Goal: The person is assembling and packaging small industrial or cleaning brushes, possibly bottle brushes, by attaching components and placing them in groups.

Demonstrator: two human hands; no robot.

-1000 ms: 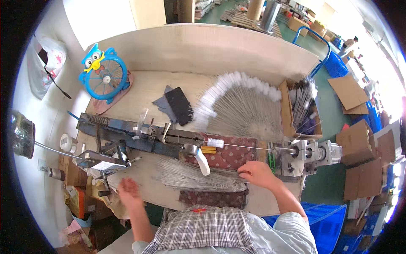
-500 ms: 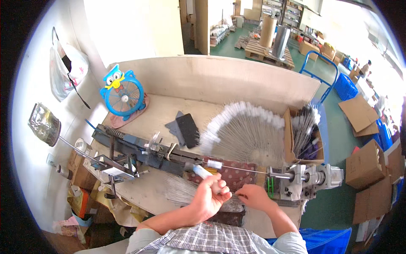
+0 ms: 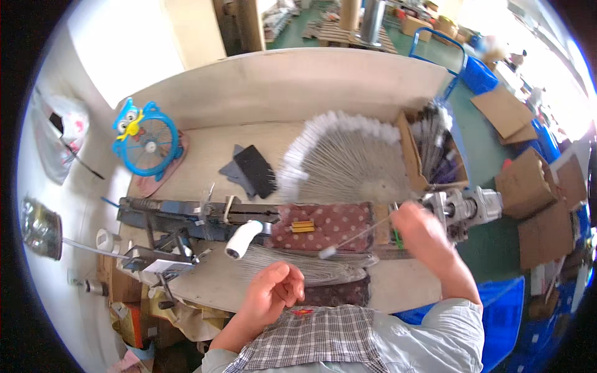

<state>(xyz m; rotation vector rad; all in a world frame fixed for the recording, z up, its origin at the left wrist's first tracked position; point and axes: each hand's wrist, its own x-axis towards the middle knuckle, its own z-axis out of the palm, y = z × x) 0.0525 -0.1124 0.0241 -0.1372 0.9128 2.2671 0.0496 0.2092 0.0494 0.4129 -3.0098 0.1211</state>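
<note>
1. My right hand [image 3: 423, 229], motion-blurred, is toward the desk's right edge. Fingers appear clamped on the end of a wire brush [image 3: 327, 252]; exact finger contact is smeared.
2. Brush: thin stem slants from my fingers down toward the desk's front edge. Its small white tip sits over the dotted cloth [image 3: 342, 217], near the cloth's front border. Cannot tell whether tip and cloth touch.
3. My left hand [image 3: 273, 291] is at the desk's front edge, left of the brush tip. Fingers loosely curled, not pressed closed.
4. Between left hand and cloth: a bundle of bare wires [image 3: 305, 264], lying lengthwise near the front edge of the desk [image 3: 398, 283].
5. Up and left of the left hand: a white-sleeved handle [image 3: 244, 240], tilted, at the front side of a dark metal rail [image 3: 174, 217]. The rail runs from the left edge to the cloth.
6. On the cloth: yellow blocks [image 3: 303, 227].
7. Just beside the right hand: a metal chuck unit [image 3: 460, 210], at the right edge.
8. Toward the rear edge: white-tipped brushes [image 3: 348, 149] fanned in an arc. A cardboard box [image 3: 413, 149] is at the rear right corner, a blue owl-shaped fan [image 3: 149, 148] at the rear left.
</note>
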